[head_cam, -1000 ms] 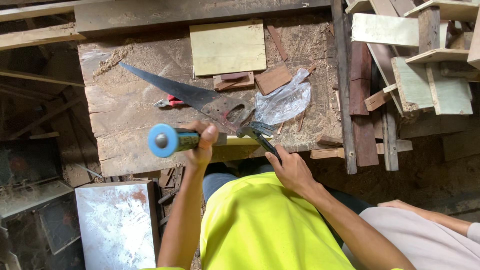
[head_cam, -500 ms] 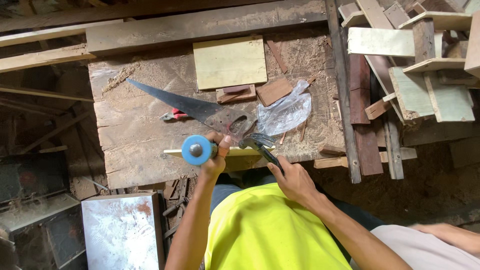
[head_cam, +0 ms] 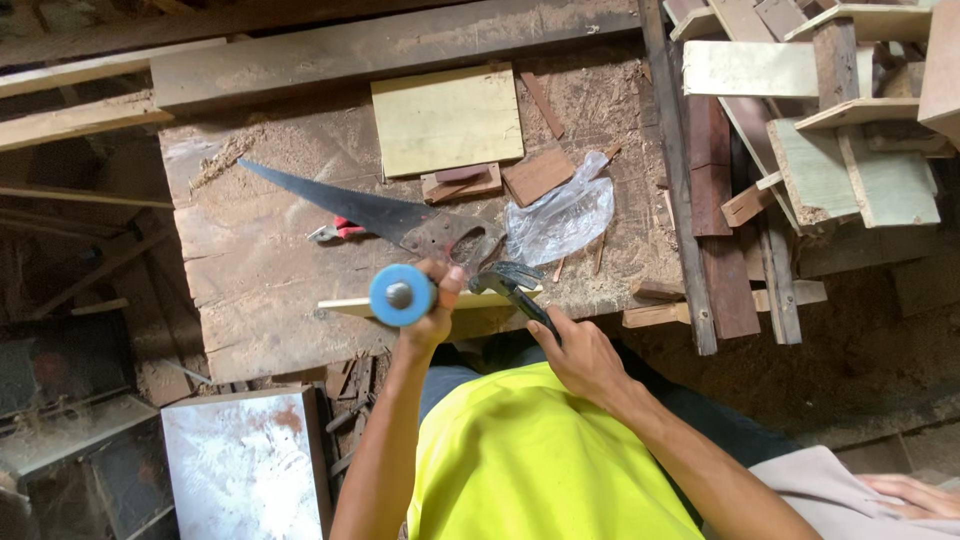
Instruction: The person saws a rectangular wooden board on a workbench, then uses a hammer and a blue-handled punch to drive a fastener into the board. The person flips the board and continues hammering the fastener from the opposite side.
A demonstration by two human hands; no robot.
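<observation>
Up close, both hands grip tools at the workbench's [head_cam: 260, 300] near edge: left [head_cam: 432, 310] a blue-capped chisel [head_cam: 402, 294], right [head_cam: 580, 355] a hammer [head_cam: 515, 285].

Your left hand [head_cam: 432, 305] wraps the blue-capped tool [head_cam: 400, 294], hiding its shaft, so you see only the round end. The hammer [head_cam: 512, 283] handle vanishes inside your right hand [head_cam: 580, 352]. The handsaw [head_cam: 380, 215] covers most of the red-handled pliers [head_cam: 338, 231]. Another person's hand [head_cam: 915, 492] is cut off at the bottom right corner.

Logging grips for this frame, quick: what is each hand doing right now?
Left hand: closed around a blue-capped tool handle.
Right hand: closed on the claw hammer handle.
</observation>
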